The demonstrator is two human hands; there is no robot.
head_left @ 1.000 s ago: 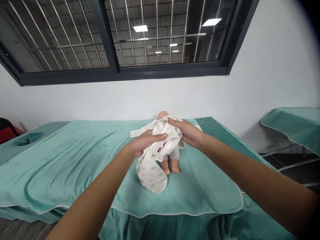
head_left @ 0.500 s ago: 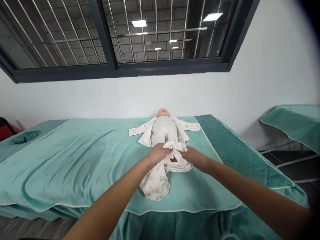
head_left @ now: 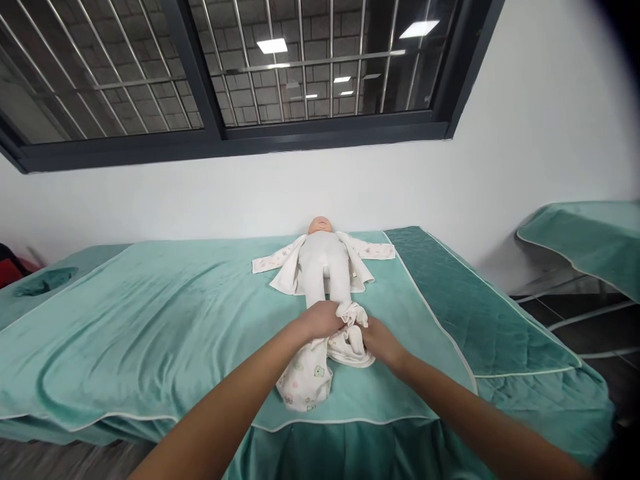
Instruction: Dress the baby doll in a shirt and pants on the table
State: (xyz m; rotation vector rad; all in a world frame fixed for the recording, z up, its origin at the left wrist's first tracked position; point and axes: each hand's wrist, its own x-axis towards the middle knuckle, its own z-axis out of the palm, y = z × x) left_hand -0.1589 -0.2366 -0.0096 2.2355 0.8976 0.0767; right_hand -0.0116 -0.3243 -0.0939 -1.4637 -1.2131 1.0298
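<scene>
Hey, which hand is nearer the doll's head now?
Left. The left hand is below the head in view, by the doll's legs; the right hand sits lower and further right.

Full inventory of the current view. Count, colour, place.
doll: 1, pale grey body, lying mid-bed
baby jacket: 1, white, printed sleeves, spread open around doll
baby garment: 1, printed white, likely pants, bunched at doll's lower legs
bed cover: 1, light green, under doll
quilted cover: 1, darker green, right
second cover: 1, green, far right
metal legs: several, grey, below it
window frame: 1, dark grey, top
bars: many, silvery, behind glass
wall: white, behind bed
red-and-black item: 1, left edge, unidentified
floor: grey, bottom left
left hand: 1, gripping garment
right hand: 1, at garment, fingers hidden
</scene>
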